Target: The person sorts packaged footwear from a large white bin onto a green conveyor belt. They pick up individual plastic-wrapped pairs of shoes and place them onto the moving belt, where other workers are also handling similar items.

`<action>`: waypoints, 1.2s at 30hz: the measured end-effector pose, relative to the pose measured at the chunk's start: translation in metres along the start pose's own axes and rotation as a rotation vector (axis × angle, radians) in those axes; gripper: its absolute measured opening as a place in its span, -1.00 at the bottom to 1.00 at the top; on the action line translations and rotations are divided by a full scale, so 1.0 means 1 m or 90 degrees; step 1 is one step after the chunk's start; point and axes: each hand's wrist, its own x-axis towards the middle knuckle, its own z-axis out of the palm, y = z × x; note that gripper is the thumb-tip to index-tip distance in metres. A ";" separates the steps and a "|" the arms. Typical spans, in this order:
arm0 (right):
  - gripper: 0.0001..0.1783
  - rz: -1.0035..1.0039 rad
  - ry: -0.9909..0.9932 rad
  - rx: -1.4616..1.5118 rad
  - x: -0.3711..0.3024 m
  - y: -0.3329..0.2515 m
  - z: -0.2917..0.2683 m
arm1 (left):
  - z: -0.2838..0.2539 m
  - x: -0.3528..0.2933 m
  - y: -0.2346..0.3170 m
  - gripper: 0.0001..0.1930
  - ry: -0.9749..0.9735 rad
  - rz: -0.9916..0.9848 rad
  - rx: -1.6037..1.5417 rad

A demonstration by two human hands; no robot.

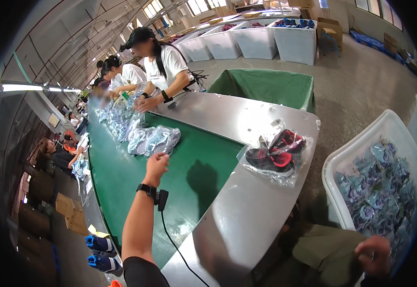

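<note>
My left hand [157, 167] is held above the green conveyor belt [117, 191], its fingers loosely bent and nothing visible in them. Just beyond its fingertips lies a pair of pale blue-grey shoes in a clear plastic bag [154, 140]. A wristband with a black device and a cable is on my left wrist. Low at the right edge is my right hand [374, 254], dim and blurred, beside a white bin [338, 205]. Its fingers do not show clearly. Bagged black-and-red shoes [277, 155] rest on the metal ledge [237, 205] right of the belt.
Bagged teal-purple shoes [378, 191] fill the white bin. Across the belt, a co-worker [170, 71] handles bagged shoes. A green-lined container [265, 86] stands behind the ledge. Blue shoes [99, 244] sit by the belt's left side. White tubs [292, 45] line the back.
</note>
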 end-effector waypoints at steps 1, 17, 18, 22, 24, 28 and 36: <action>-0.63 0.001 -0.019 0.015 -0.001 -0.008 0.006 | -0.003 0.023 -0.010 -0.48 0.070 0.056 0.100; -0.60 0.167 -0.072 0.011 0.037 -0.028 0.035 | 0.054 0.082 -0.054 -0.20 0.222 0.285 0.584; -0.60 0.157 -0.070 0.019 0.039 -0.029 0.037 | 0.058 0.069 -0.056 -0.21 0.237 0.336 0.595; -0.62 0.136 -0.054 -0.010 0.039 -0.031 0.041 | 0.058 0.005 -0.065 -0.18 0.192 0.333 0.503; -0.64 0.133 -0.051 -0.022 0.038 -0.032 0.040 | 0.047 -0.025 -0.068 -0.17 0.013 0.053 0.170; -0.66 0.106 -0.027 -0.021 0.032 -0.031 0.039 | 0.029 -0.075 -0.076 -0.30 0.070 -0.151 -0.410; -0.60 -0.009 0.030 -0.131 -0.003 -0.003 0.054 | 0.046 -0.078 -0.078 -0.30 0.063 -0.155 -0.639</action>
